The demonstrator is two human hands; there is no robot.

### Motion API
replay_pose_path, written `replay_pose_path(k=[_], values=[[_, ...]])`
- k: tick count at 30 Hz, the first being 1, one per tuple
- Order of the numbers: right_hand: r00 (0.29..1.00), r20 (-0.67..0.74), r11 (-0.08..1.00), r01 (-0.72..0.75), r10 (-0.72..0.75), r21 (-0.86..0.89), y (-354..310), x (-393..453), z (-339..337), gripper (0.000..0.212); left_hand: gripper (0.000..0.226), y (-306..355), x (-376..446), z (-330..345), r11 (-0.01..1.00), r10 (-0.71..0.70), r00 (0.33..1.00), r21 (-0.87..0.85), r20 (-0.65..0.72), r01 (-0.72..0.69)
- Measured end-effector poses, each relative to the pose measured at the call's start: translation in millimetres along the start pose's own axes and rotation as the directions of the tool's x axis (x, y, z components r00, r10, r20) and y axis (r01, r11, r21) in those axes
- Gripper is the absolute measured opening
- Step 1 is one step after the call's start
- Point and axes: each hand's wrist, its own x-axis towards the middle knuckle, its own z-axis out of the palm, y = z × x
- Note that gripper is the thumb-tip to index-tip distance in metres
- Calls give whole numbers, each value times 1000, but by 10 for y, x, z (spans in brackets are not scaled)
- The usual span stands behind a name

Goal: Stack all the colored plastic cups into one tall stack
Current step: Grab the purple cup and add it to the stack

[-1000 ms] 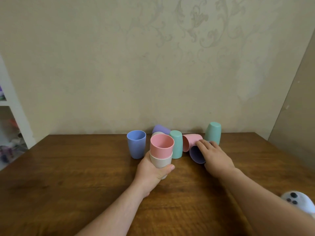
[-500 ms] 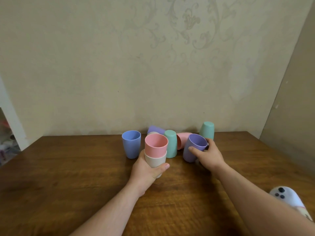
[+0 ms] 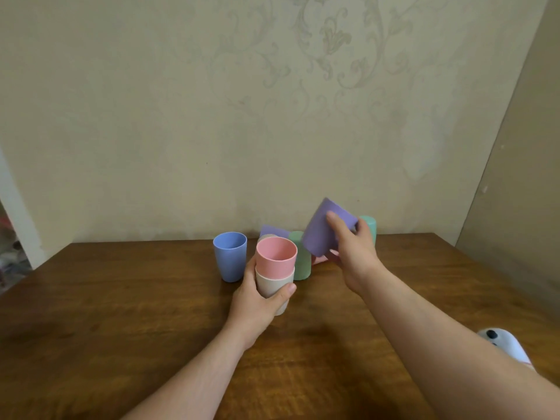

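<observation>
My left hand (image 3: 257, 301) grips a short stack: a pink cup (image 3: 276, 256) nested in a beige cup (image 3: 272, 283), standing on the wooden table (image 3: 121, 313). My right hand (image 3: 351, 253) holds a purple cup (image 3: 324, 228) tilted in the air, up and to the right of the stack. A blue cup (image 3: 230, 256) stands upright left of the stack. Behind are an upside-down green cup (image 3: 301, 259), another purple cup (image 3: 271, 230) lying down, a beige cup rim (image 3: 266, 237), a pink cup (image 3: 318, 260) mostly hidden, and an upside-down teal cup (image 3: 369, 227).
The wall (image 3: 272, 116) rises just behind the cups at the table's far edge. A white controller (image 3: 503, 347) lies at the table's right front, partly behind my right forearm.
My right hand has lifted the purple cup off the table and tilted it, moving it up above the other cups. My left hand still holds the pink-and-beige stack in place.
</observation>
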Motion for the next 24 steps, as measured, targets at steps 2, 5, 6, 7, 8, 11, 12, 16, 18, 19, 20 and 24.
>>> replay_pose_path(k=[2,5,6,7,8,11,12,16,18,19,20,24], values=[[995,88,999,53,-53,7,-146,-59,215,49,81,16,-6,-1,1000,-7,1000,-4,-9,7],[976,172,981,153,-131,-121,-219,-167,474,68,78,26,-10,-2,1000,-20,1000,-9,-8,20],[966,206,964,193,-154,-184,-191,-210,527,69,79,25,-12,-1,1000,-19,1000,-12,-5,19],[956,247,944,222,-161,-244,-138,-249,556,68,80,22,-13,3,1000,-17,1000,-13,-2,17],[946,288,925,238,-152,-295,-65,-291,567,66,81,14,-11,7,1000,-13,1000,-16,1,13],[922,375,925,222,-97,-307,147,-417,537,54,88,-23,10,23,1000,-10,1000,-19,15,10],[922,378,937,203,-86,-283,184,-452,523,54,89,-31,16,29,1000,-8,1000,-12,20,9],[916,391,947,199,-89,-251,188,-471,476,58,86,2,19,39,1000,-19,999,1,34,19],[903,416,920,251,-109,-303,157,-471,456,64,84,17,22,31,999,-32,998,4,51,32],[891,440,905,274,-111,-327,174,-466,431,69,84,21,26,29,999,-44,997,12,64,43],[876,470,896,288,-105,-337,215,-465,391,75,87,25,26,29,998,-53,995,28,80,51],[884,461,869,292,-85,-400,375,-554,190,76,118,17,-2,52,956,-5,982,289,191,-52]])
